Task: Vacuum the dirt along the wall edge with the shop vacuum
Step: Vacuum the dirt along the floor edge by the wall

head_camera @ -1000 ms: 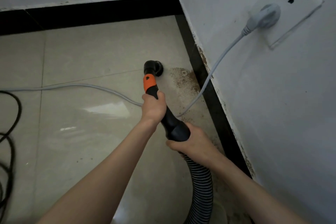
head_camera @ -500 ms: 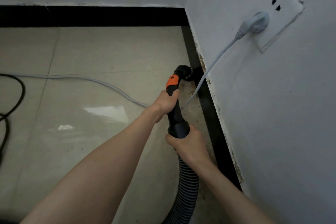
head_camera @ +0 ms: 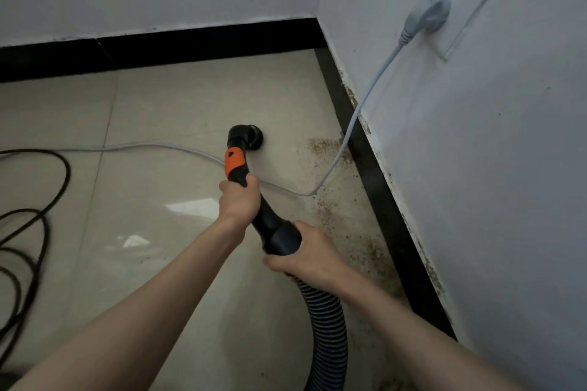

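Left hand [head_camera: 237, 200] wrapped round the black rigid vacuum wand with orange collar [head_camera: 241, 168], just below the collar; right hand [head_camera: 309, 255] gripping the wand's thick cuff where the ribbed black flexible hose [head_camera: 327, 327] begins. Round black nozzle head [head_camera: 251, 136] down on the beige tile floor [head_camera: 178, 98], well left of the black skirting board [head_camera: 374, 174]. Brown dirt [head_camera: 330, 216] strewn beside that skirting, under the grey power cord [head_camera: 359, 117]. Likely light and stiff at the wand, springy at the hose; best held as now. Compared with half a second ago: nozzle pulled away from the skirting, back over open tile.
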{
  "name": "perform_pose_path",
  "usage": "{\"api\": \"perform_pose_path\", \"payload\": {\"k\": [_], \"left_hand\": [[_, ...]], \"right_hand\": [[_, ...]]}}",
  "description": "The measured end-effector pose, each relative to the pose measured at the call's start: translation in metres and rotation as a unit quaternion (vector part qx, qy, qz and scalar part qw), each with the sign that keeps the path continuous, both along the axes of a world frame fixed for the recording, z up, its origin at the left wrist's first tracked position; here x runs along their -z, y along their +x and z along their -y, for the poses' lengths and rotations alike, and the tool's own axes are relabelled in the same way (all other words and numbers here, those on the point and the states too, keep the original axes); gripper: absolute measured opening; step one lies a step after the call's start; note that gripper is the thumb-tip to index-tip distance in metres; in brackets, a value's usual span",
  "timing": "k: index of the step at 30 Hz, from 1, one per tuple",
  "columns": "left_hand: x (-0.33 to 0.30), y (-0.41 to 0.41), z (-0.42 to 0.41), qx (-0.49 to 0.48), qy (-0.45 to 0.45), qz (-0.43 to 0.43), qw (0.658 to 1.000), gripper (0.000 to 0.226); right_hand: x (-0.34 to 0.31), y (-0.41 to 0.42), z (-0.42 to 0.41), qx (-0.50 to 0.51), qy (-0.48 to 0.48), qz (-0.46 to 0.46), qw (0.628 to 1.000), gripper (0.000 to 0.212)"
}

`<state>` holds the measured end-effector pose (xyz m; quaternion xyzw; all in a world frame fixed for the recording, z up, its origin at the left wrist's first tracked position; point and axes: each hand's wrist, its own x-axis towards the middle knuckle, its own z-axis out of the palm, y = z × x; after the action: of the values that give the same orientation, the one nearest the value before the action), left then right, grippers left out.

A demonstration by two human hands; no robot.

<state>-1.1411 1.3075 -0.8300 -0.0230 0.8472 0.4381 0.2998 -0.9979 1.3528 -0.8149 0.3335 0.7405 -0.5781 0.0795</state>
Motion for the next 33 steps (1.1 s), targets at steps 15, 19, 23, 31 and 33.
{"api": "perform_pose_path", "payload": {"k": [15, 19, 23, 31, 33], "left_hand": [[-0.007, 0.041, -0.042, 0.116, 0.040, 0.059, 0.991, 0.051], [-0.010, 0.041, -0.067, 0.131, 0.055, 0.074, 0.987, 0.051], [-0.008, 0.035, -0.080, 0.137, 0.080, 0.100, 0.982, 0.049], [-0.009, 0.024, -0.090, 0.157, 0.085, 0.107, 0.978, 0.048], [-0.005, 0.027, -0.087, 0.163, 0.086, 0.107, 0.977, 0.048]], "right_hand": [[-0.012, 0.046, -0.008, 0.095, 0.029, 0.029, 0.995, 0.026], [-0.020, 0.043, -0.020, 0.121, 0.032, 0.030, 0.992, 0.021], [-0.025, 0.035, -0.029, 0.121, 0.047, 0.031, 0.991, 0.020], [-0.025, 0.025, -0.033, 0.133, 0.053, 0.029, 0.989, 0.021], [-0.024, 0.028, -0.028, 0.133, 0.053, 0.029, 0.989, 0.021]]}}
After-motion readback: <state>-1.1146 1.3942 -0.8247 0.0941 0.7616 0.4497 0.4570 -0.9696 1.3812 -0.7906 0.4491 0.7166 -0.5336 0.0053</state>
